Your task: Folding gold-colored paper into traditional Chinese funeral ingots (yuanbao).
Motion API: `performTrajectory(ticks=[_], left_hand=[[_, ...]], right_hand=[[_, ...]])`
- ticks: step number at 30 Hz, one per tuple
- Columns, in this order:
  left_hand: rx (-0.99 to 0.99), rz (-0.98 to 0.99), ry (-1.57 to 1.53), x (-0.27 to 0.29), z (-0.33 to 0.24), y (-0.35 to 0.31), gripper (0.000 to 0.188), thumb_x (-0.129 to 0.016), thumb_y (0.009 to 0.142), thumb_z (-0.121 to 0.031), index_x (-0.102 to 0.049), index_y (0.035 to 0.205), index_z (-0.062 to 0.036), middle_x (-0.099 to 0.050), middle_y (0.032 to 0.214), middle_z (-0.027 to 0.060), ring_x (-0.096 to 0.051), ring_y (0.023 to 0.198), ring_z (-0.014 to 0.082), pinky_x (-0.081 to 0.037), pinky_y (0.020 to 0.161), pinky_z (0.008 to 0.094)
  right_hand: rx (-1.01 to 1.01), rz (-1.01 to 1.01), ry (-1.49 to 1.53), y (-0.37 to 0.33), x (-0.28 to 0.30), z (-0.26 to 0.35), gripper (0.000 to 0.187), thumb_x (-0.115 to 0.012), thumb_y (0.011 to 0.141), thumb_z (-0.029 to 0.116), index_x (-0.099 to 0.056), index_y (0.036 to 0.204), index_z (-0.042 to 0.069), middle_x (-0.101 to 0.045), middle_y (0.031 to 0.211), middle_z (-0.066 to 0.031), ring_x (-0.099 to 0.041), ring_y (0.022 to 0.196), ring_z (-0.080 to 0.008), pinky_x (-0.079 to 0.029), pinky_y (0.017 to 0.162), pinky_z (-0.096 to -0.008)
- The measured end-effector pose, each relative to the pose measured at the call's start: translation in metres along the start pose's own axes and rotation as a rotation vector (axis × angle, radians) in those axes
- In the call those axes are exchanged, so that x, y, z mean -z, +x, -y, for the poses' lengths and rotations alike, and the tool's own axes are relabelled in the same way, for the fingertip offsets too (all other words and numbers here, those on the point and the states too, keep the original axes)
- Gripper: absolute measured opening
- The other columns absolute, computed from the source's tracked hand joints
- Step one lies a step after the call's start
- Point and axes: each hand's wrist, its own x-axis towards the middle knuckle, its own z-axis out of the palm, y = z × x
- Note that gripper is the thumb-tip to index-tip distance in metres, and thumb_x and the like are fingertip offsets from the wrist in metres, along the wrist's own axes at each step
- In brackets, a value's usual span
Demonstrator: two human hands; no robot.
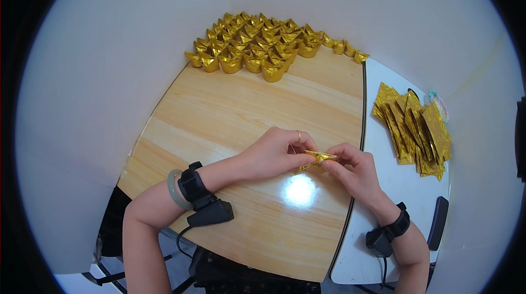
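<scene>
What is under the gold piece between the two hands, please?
The wooden table shows around the gold piece. The piece, the left fingers and the right fingers cover the spot directly beneath, so anything there cannot be seen.

Wood-grain desk (pixel 219 113), with a bright reflection (pixel 299 190) on its surface. Just beside the wood-grain desk, on its right: a white desk (pixel 350 261). Farther right of the wood-grain desk: a black oblong object (pixel 438 223) and a pale teal-and-pink loop (pixel 435 98). Left of the wood-grain desk: a pale wall (pixel 93 102). Below its near-left corner: dark bars (pixel 112 277).
</scene>
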Motion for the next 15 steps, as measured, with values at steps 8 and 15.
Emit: performTrajectory(ticks=[8,15], left_hand=[[-0.043,-0.094,0.027,-0.008,-0.004,-0.002,0.014,-0.065,0.087,-0.006,-0.061,0.1,0.0002,-0.065,0.087,0.0035,-0.06,0.078,0.0062,-0.049,0.07,0.0206],[0.045,-0.013,-0.105,-0.012,-0.002,-0.001,0.019,-0.065,0.087,-0.005,-0.055,0.102,-0.0003,-0.064,0.087,0.0034,-0.06,0.081,0.006,-0.048,0.07,0.0198]], right_hand=[[0.04,0.071,-0.135,-0.003,0.005,0.006,0.018,-0.062,0.09,0.016,-0.065,0.094,-0.001,-0.067,0.071,-0.0064,-0.061,0.061,-0.0091,-0.048,0.058,-0.0235],[-0.014,0.075,-0.143,-0.004,0.008,-0.001,0.018,-0.063,0.091,0.018,-0.066,0.088,0.001,-0.065,0.065,-0.0038,-0.061,0.059,-0.0089,-0.045,0.054,-0.0229]])
